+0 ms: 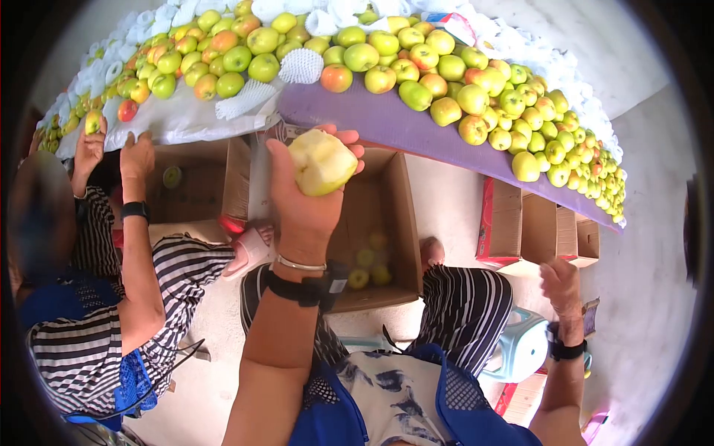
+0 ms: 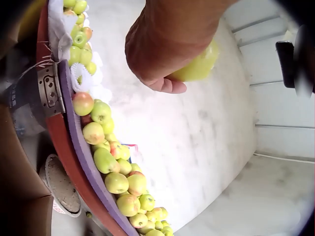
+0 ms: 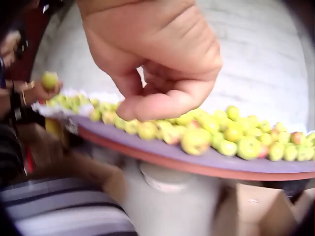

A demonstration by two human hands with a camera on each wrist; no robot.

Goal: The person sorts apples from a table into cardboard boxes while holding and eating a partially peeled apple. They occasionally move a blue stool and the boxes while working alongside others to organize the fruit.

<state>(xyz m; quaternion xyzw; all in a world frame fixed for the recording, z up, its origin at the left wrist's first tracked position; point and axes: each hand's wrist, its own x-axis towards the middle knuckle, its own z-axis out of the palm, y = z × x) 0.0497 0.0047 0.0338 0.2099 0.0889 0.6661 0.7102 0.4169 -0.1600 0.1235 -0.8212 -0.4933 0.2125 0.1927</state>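
Observation:
A partly peeled apple [image 1: 321,162] sits in the upturned left hand [image 1: 305,212], thumb on one side and fingertips round the other. Pale flesh faces the head camera, with yellow-green at its lower edge. The left wrist view shows the same apple [image 2: 202,64] partly behind the left hand [image 2: 167,44]. Away to the right, the right hand [image 1: 561,286] is raised beside the knee. Its fingers are curled, thumb against the index finger, in the right wrist view, where the hand [image 3: 157,59] shows nothing held.
Many apples [image 1: 446,111] lie along a purple-edged table [image 1: 320,111] with white foam nets [image 1: 301,67]. Below stand cardboard boxes [image 1: 401,215], one with several apples inside. A blue stool [image 1: 524,346] is at the right. Another person's hand [image 1: 89,152] holds an apple at the left.

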